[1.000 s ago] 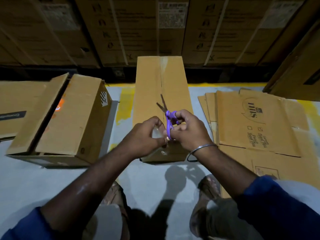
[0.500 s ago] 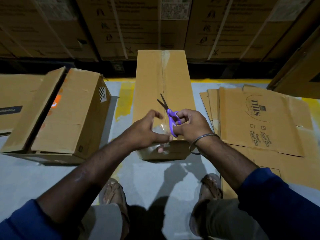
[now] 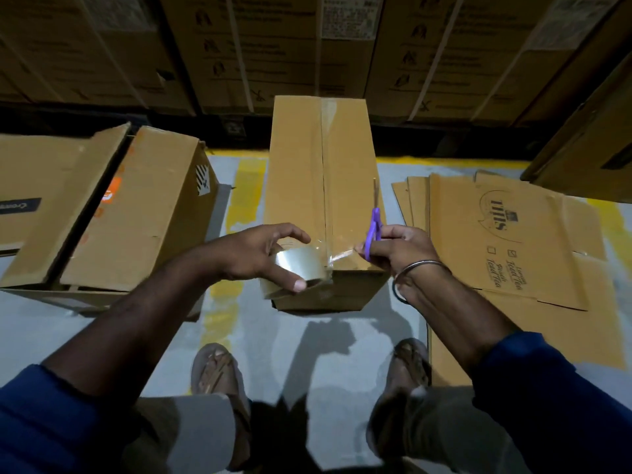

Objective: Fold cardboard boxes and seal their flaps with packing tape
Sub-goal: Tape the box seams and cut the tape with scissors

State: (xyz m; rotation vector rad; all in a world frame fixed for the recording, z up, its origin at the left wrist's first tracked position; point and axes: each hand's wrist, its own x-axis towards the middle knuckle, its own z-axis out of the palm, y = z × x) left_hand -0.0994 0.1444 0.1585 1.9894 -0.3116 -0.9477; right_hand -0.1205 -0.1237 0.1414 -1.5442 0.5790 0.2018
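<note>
A long closed cardboard box [image 3: 297,186] lies on the floor straight ahead, with clear tape running down its centre seam. My left hand [image 3: 260,254] grips a roll of clear packing tape [image 3: 297,265] at the box's near end. My right hand [image 3: 396,248] holds purple-handled scissors [image 3: 374,227], blades pointing away and closed, at the box's near right edge. A short strip of clear tape [image 3: 338,256] stretches between the roll and my right fingers.
An assembled box [image 3: 136,213] with open flaps lies to the left. Flattened printed cartons [image 3: 506,234] are stacked on the right. A wall of stacked cartons [image 3: 307,46] stands behind. Another box [image 3: 595,142] leans at far right. My sandalled feet [image 3: 219,374] are on the grey floor.
My hands have moved apart: the left hand shifted left with the tape roll, and the right hand moved right with the scissors, whose blades are now closed.
</note>
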